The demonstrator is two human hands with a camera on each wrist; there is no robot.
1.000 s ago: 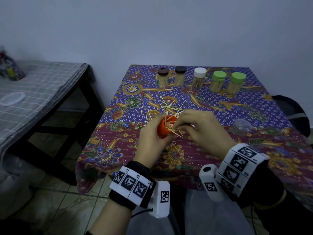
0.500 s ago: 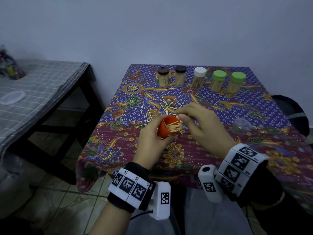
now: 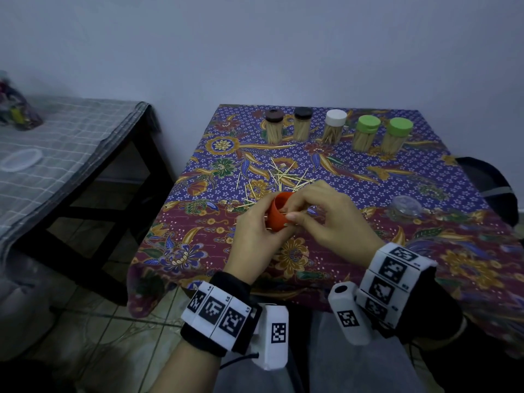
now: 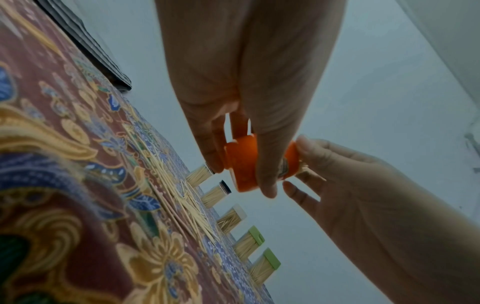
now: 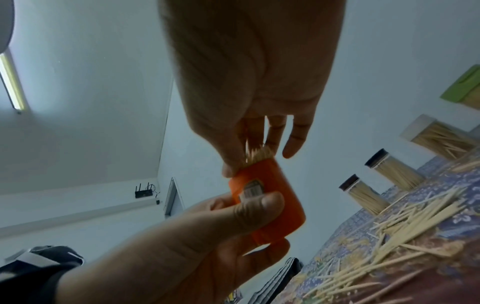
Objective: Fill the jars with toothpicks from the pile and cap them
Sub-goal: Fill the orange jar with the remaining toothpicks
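While the orange jar (image 3: pixel 279 212) is held above the near-middle of the counter (image 3: pixel 467 268), tilted with its open mouth toward the right hand (image 3: pixel 333 222), a bundle of toothpicks (image 5: pixel 257 155) stands out of that mouth. Left hand (image 3: pixel 252 239): grip closed round the jar body, thumb across the printed label (image 5: pixel 253 190), fingers behind. Right hand: thumb and forefinger narrow, pinching the toothpick bundle at the jar's rim; the other fingers (image 5: pixel 296 142) hang loosely extended.

Toothpick pile (image 3: pixel 283 177) lies scattered on the patterned cloth just beyond the hands, nearer the wall. Farther back, in a row along the counter's far edge, five filled and capped jars stand upright: two with dark caps (image 3: pixel 274 116) (image 3: pixel 303 112), one with a white cap (image 3: pixel 336 117), two with green caps (image 3: pixel 368 123) (image 3: pixel 401 126). A clear plastic item (image 3: pixel 405 207) rests on the cloth to the right of the hands; what it is I cannot tell.

Both wrists carry bands with black-and-white markers (image 3: pixel 217 310) (image 3: pixel 392 269). To the left, apart from the counter, a second table with a grey checked cloth (image 3: pixel 71 131) bears a clear lid (image 3: pixel 21 159).
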